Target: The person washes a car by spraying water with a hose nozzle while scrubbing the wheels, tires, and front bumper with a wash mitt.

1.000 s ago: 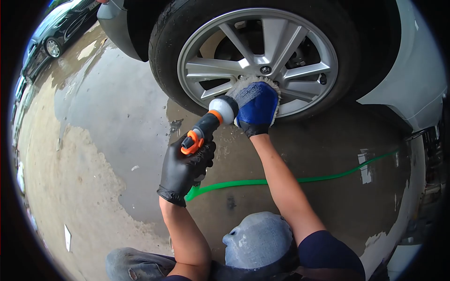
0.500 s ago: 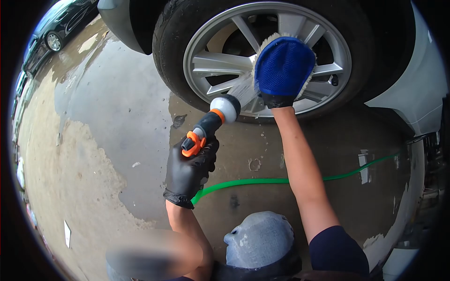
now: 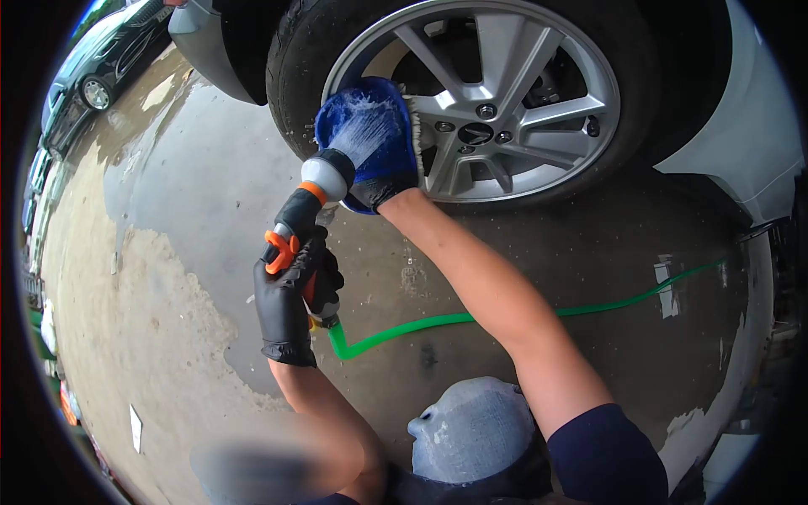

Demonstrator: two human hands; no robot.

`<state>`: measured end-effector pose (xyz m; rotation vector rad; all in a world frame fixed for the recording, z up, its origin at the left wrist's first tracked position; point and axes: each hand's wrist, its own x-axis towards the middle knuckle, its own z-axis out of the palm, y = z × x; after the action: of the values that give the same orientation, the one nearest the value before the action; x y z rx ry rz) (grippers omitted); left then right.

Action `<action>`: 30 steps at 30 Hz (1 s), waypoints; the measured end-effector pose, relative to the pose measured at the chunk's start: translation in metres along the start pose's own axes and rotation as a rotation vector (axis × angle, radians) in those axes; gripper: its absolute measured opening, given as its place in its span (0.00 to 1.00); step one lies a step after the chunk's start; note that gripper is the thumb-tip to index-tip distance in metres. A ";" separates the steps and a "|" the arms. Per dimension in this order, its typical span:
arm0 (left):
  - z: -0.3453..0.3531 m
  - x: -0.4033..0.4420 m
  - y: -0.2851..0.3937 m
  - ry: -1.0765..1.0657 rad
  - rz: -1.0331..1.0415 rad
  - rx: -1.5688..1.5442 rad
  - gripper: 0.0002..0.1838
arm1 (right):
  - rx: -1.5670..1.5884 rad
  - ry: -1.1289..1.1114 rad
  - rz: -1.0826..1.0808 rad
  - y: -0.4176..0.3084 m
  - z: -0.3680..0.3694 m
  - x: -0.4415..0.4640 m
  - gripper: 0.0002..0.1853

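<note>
My left hand (image 3: 290,290), in a black glove, is closed around a hose spray nozzle (image 3: 301,206) with a grey-white head and orange parts. Water sprays from it onto the back of a blue wash mitt (image 3: 379,139) with pale fleece on its far side. My right hand (image 3: 394,187), black-gloved, is inside the mitt; its fingers are hidden. The mitt lies against the left part of the silver alloy wheel (image 3: 505,97), overlapping the rim and tyre (image 3: 290,93). A green hose (image 3: 421,322) runs from the nozzle's handle.
The hose trails right across the wet concrete floor (image 3: 252,168). Light car bodywork (image 3: 724,143) surrounds the wheel. A dark car (image 3: 101,71) stands at the upper left. My jeans-covered knee (image 3: 475,425) is below, between my arms.
The mitt and my right hand have moved left from the wheel's centre to its left rim. My left hand has shifted left and down with the nozzle, and the spray now strikes the mitt's back.
</note>
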<state>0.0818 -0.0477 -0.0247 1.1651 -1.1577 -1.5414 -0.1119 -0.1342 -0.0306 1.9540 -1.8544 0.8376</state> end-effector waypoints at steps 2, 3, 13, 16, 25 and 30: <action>-0.003 0.002 0.007 0.024 0.012 0.002 0.17 | -0.056 0.255 -0.090 0.022 0.011 -0.017 0.13; -0.005 0.000 0.010 0.003 0.001 -0.008 0.17 | -0.075 0.253 -0.158 0.038 0.009 -0.027 0.16; -0.017 -0.004 -0.004 -0.035 -0.043 -0.121 0.10 | -0.168 0.143 -0.348 0.081 -0.019 -0.047 0.13; -0.016 -0.002 -0.002 -0.052 -0.033 -0.103 0.11 | -0.023 0.093 -0.178 0.035 0.017 -0.007 0.15; -0.036 0.005 -0.005 -0.007 -0.041 -0.177 0.13 | -0.058 0.059 -0.073 0.037 0.002 -0.005 0.17; -0.029 0.014 -0.008 -0.028 -0.033 -0.092 0.17 | 0.139 0.139 -0.108 0.016 0.044 -0.024 0.20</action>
<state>0.1062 -0.0646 -0.0387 1.1088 -1.0792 -1.6236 -0.1189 -0.1436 -0.0822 2.0012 -1.6365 1.0644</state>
